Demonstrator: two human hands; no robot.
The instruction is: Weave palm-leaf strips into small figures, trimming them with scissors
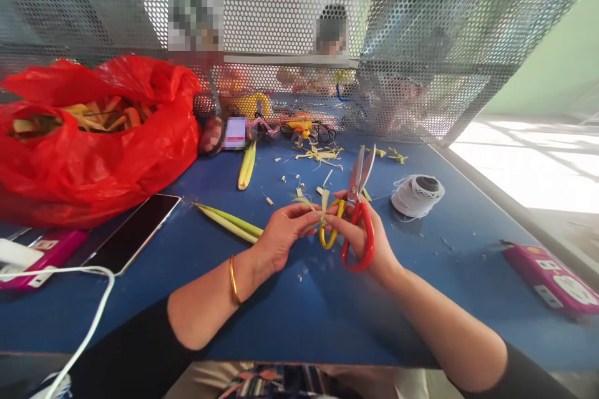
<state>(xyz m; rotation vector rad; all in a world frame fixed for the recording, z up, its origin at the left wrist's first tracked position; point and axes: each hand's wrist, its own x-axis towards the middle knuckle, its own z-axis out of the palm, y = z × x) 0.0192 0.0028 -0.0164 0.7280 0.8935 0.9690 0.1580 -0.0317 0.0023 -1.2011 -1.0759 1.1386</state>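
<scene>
Between the fingertips of both hands is a small pale yellow-green piece of dried husk [324, 201], with strips sticking up and to the left. My left hand [289, 227], with a gold bangle at the wrist, pinches it from the left. My right hand [369, 230] pinches it from the right and also carries scissors [359, 177] with one red and one yellow handle, their blades pointing up and slightly apart. Beyond the hands lie husk scraps [321, 154]. A long green husk leaf [229, 222] lies left of my left hand.
A red plastic bag [173, 131] full of husks stands at left, beside a phone [135, 230] and a purple box [60, 249]. A spool of white thread [416, 196] and a magenta pack [552, 277] are right. Behind the perforated metal screen [281, 0] are other people.
</scene>
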